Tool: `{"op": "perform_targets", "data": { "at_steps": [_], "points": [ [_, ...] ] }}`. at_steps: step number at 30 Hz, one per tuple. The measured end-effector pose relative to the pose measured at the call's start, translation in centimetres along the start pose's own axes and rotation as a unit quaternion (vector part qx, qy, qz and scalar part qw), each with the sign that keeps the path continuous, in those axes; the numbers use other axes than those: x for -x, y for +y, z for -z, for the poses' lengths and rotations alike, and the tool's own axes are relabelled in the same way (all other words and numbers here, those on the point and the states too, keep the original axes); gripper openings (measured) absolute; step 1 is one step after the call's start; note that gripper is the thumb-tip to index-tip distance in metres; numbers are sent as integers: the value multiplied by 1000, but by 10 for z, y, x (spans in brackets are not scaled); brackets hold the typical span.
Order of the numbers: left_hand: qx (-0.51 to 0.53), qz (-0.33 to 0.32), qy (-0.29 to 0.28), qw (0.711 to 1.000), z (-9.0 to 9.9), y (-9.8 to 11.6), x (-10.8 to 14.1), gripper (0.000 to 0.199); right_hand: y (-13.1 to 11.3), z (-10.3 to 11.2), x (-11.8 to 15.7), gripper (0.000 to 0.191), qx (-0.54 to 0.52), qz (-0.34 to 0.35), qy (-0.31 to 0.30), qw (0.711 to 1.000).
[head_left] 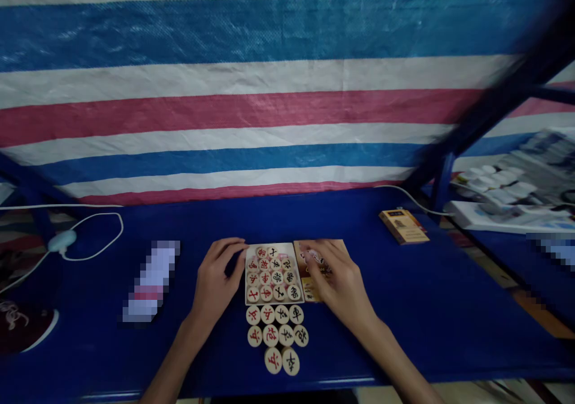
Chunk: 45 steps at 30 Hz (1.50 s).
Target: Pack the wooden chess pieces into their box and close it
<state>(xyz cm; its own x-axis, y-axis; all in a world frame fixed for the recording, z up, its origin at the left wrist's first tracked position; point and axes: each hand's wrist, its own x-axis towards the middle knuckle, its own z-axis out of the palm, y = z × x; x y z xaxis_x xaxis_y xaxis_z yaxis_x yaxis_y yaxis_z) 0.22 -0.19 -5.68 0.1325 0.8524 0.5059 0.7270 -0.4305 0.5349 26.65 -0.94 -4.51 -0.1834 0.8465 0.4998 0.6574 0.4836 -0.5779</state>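
Note:
A shallow white box (247, 296) on the blue table holds rows of round Chinese chess pieces (265, 278) with red and black characters. My left hand (219, 272) rests along its left side, fingers bent toward the upper left corner and thumb apart, with nothing visible in it. To the right of the box lies a brown printed lid (339, 247). Over that lid is my right hand (338, 278), its fingers loosely apart and covering much of the print. More loose Chinese chess pieces (270, 334) lie in short rows below the box, between my forearms.
A phone with a blurred screen (153, 281) lies at left, near a white cable with a pale switch (61, 240). A dark red shoe (27, 327) is at the far left. A small yellow-brown box (404, 225) sits at back right. A striped sheet (251, 111) hangs behind.

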Motion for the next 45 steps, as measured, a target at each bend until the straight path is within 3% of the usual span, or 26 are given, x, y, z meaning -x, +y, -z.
{"op": "perform_targets", "data": {
  "at_steps": [2,4,7,10,13,16,19,21,25,29,33,37,41,45],
  "points": [
    [7,15,50,999,10,9,24,17,-9,6,26,17,-31,-11,-23,999],
    [-9,11,60,998,18,19,57,19,-16,11,56,15,-75,-25,-72,994],
    [-32,-41,15,999,26,30,104,29,-23,13,94,20,-89,-3,-136,987],
    [-74,-91,-41,992,26,34,127,35,-25,11,112,29,-53,24,-150,987],
    [-98,-104,-65,988,23,32,128,34,-24,9,113,35,-27,11,-173,985],
    [-82,-99,-61,990,19,29,123,26,-22,9,112,26,-35,-4,-201,979],
    [-56,-79,-73,993,20,29,123,17,-18,10,116,17,-40,-1,-187,982],
    [-50,-54,-76,994,23,31,123,14,-16,9,118,23,-33,-11,-177,984],
    [-66,-47,-70,994,27,31,122,28,-16,7,119,27,-24,-31,-170,985],
    [-39,-14,-58,997,30,32,124,20,-18,11,116,20,-54,-39,-167,984],
    [4,24,-1,1000,35,37,107,28,-23,10,99,27,-83,-45,-95,991],
    [13,-12,33,999,29,41,54,36,-32,-2,47,28,-77,6,3,997],
    [60,-68,36,995,10,35,2,32,-30,-9,-11,27,-61,90,-26,994],
    [82,-62,50,993,-5,18,-14,25,-16,-12,-34,25,-27,138,-39,989]
  ]
}}
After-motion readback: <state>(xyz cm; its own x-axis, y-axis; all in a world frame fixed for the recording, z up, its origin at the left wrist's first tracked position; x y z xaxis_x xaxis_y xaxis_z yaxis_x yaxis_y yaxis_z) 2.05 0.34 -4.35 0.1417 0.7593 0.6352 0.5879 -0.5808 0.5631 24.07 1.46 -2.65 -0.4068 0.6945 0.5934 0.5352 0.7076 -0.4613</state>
